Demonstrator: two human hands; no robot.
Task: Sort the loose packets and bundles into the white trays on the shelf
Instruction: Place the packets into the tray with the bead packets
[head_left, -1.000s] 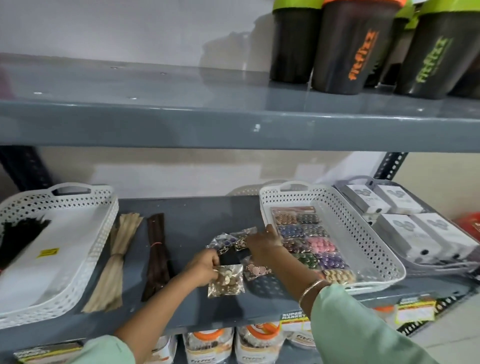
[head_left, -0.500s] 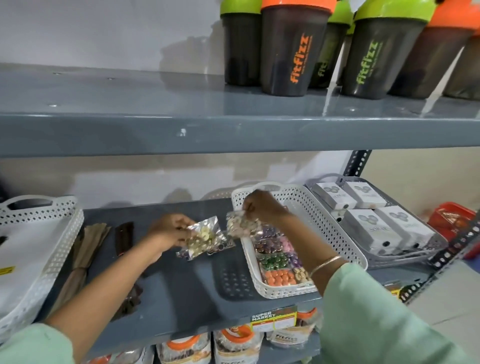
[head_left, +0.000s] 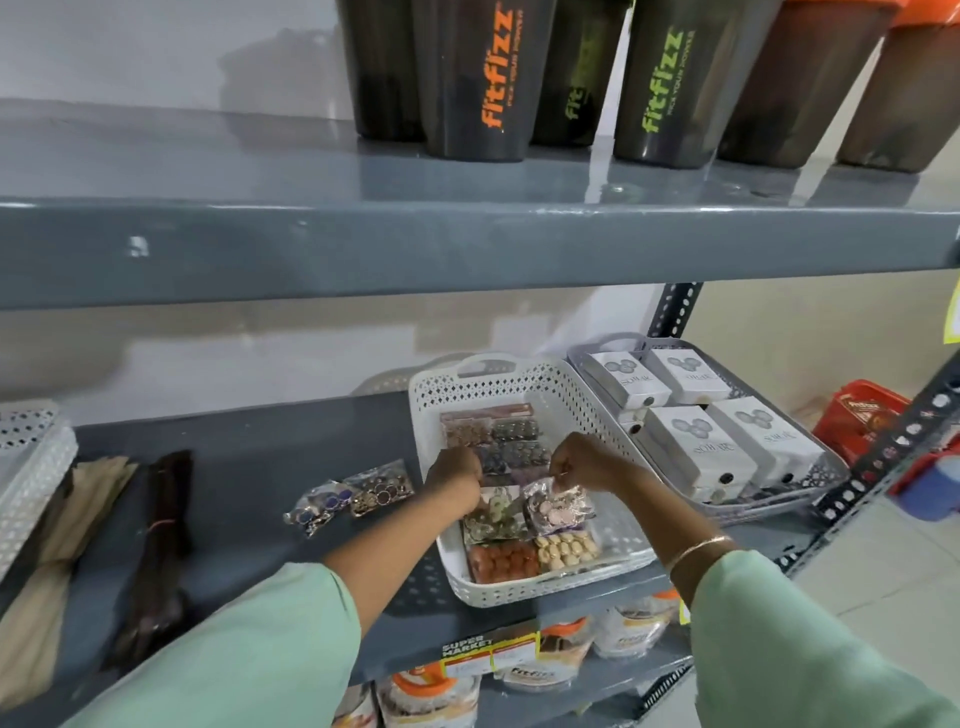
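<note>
A white perforated tray (head_left: 561, 587) on the grey shelf holds a sheet of coloured beads. Over it, my left hand (head_left: 456, 475) grips a clear packet of pale and gold buttons (head_left: 491, 517). Beside it my right hand (head_left: 584, 461) pinches a clear packet of pink buttons (head_left: 558, 509). Both packets hang just above the tray's contents. Two more clear button packets (head_left: 353, 496) lie loose on the shelf left of the tray. A tan bundle (head_left: 57, 561) and a dark brown bundle (head_left: 156, 551) lie further left. Another white tray (head_left: 28, 467) shows at the left edge.
A grey tray (head_left: 810, 499) with white boxes stands right of the white tray. Dark shaker cups (head_left: 478, 78) line the upper shelf. Pouches fill the shelf below. A red basket (head_left: 862, 421) sits beyond the shelf post at the right.
Both hands have carried their packets to the right, from the open shelf to over the white tray. The camera has swung right, so the left tray is mostly out of view.
</note>
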